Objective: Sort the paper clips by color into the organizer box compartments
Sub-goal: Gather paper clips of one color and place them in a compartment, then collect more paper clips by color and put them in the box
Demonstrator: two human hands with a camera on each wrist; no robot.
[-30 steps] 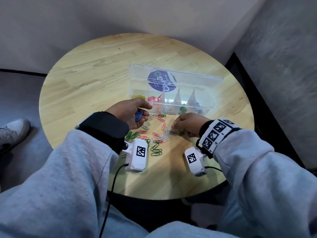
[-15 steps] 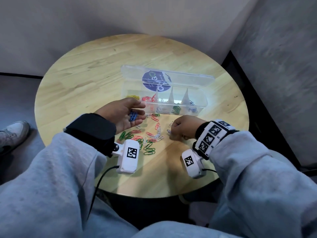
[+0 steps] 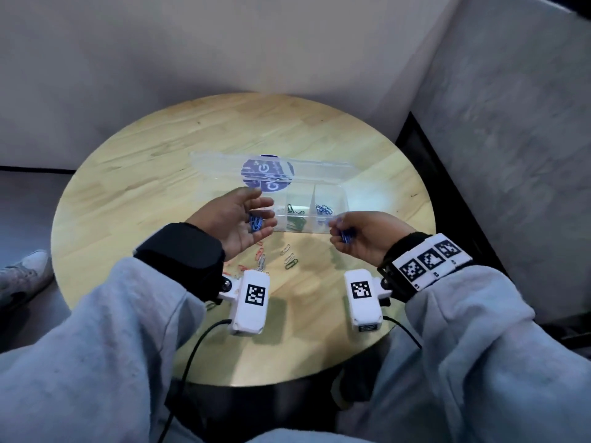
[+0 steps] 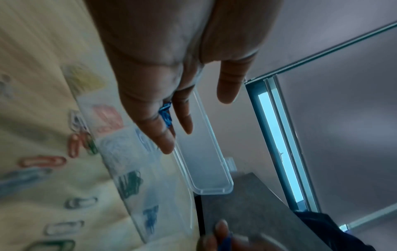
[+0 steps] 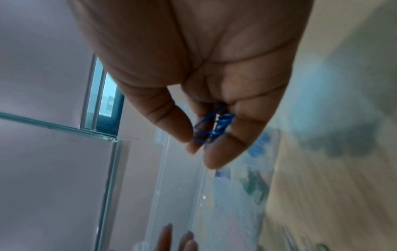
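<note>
I count: one round table (image 3: 134,174); one clear box (image 3: 332,203), lid open. Two hands: left hand (image 3: 238,220), right hand (image 3: 364,238), each with a small bunch of blue clips (image 3: 256,222), number unclear. Two wrist cameras (image 3: 251,302). Loose clips (image 3: 289,257) near the table's near edge: too blurred to count.

Only partly legible text: round blue label (image 3: 266,173) on the organizer box lid (image 3: 319,169), white letter "G" readable, rest smeared by blur. Wrist camera modules (image 3: 251,300) and right wristband (image 3: 431,260) carry black-and-white fiducial marker squares, no readable characters.
</note>
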